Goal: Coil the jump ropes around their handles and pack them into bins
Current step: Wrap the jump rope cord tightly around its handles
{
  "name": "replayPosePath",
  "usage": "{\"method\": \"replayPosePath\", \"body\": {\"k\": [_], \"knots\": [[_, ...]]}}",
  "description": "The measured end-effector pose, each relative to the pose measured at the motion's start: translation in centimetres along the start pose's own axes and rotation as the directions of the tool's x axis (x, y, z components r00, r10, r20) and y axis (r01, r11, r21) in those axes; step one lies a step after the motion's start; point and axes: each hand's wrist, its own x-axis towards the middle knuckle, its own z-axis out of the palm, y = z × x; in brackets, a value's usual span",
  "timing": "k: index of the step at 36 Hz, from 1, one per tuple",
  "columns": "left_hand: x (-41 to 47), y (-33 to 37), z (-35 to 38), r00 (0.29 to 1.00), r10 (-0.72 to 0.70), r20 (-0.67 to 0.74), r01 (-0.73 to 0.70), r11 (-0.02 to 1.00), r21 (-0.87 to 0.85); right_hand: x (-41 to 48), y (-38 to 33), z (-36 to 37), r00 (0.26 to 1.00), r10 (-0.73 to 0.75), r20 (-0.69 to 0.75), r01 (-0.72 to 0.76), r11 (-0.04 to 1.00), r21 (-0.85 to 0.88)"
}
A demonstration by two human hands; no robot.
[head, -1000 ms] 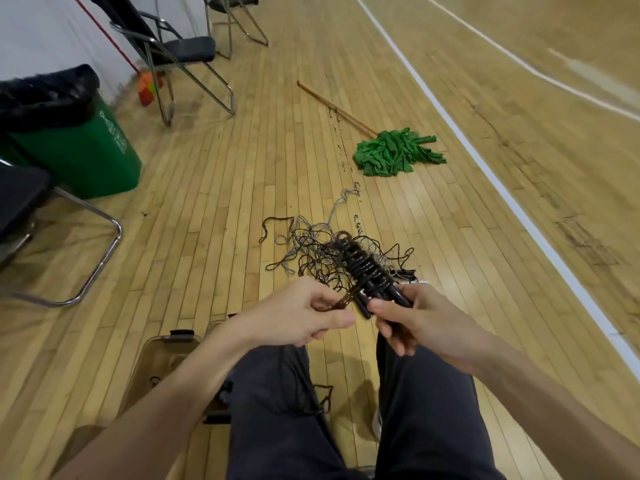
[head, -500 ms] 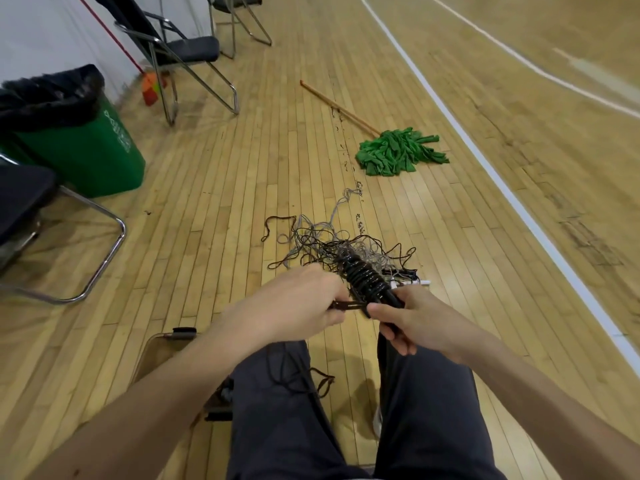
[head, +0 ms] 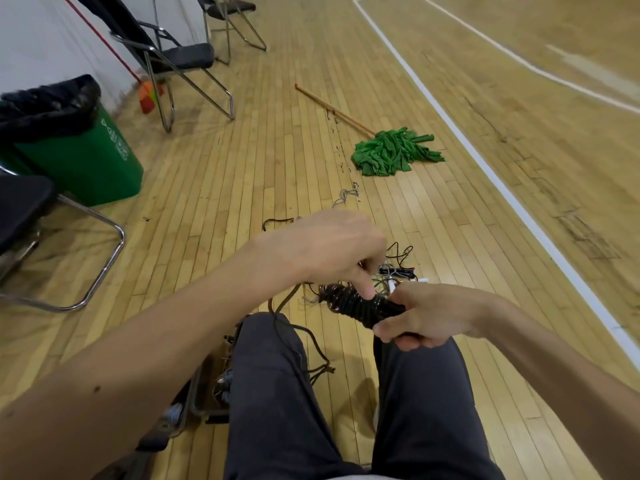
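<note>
My right hand (head: 429, 317) grips the near end of a pair of handles wound with dark jump rope (head: 360, 304), held level above my knees. My left hand (head: 332, 251) hovers over the bundle with fingers curled, pinching the brown loose rope end (head: 287, 301), which trails down over my left thigh. A tangle of more ropes (head: 398, 268) lies on the floor beyond, mostly hidden by my hands. A clear bin (head: 211, 379) with ropes inside sits on the floor by my left leg, partly hidden by it.
A green mop (head: 394, 152) with a wooden handle lies on the wooden floor ahead. A green trash can (head: 79, 150) with a black liner stands at the left, with folding chairs (head: 180, 60) beside and behind it. A white court line (head: 495, 174) runs along the right.
My left hand has risen from beside the bundle to over its top, carrying the rope end. The bundle has swung from pointing away to lying nearly level.
</note>
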Motion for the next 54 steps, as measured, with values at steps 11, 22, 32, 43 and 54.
{"method": "replayPosePath", "body": {"k": [11, 22, 32, 43, 54], "knots": [[1.7, -0.6, 1.2, 0.999, -0.048, 0.006, 0.048, 0.992, -0.116, -2.6, 1.0, -0.1, 0.981, -0.082, 0.178, 0.117, 0.974, -0.196], [1.7, -1.5, 3.2, 0.999, 0.029, 0.028, 0.001, 0.670, -0.742, -3.1, 1.7, 0.2, 0.832, -0.475, 0.287, 0.447, 0.880, 0.161], [2.6, -4.1, 10.7, 0.956, -0.262, 0.132, 0.248, 0.479, -0.842, -1.9, 1.8, 0.0, 0.789, -0.613, -0.043, 0.570, 0.705, 0.422], [1.1, -0.6, 11.3, 0.942, -0.329, 0.064, 0.139, 0.210, -0.968, -1.8, 2.9, -1.9, 0.808, -0.481, -0.341, 0.584, 0.731, 0.352], [0.4, -0.3, 11.7, 0.947, -0.305, 0.106, 0.182, 0.235, -0.955, 0.6, 5.9, -3.2, 0.774, -0.229, -0.590, 0.473, 0.829, 0.299]]}}
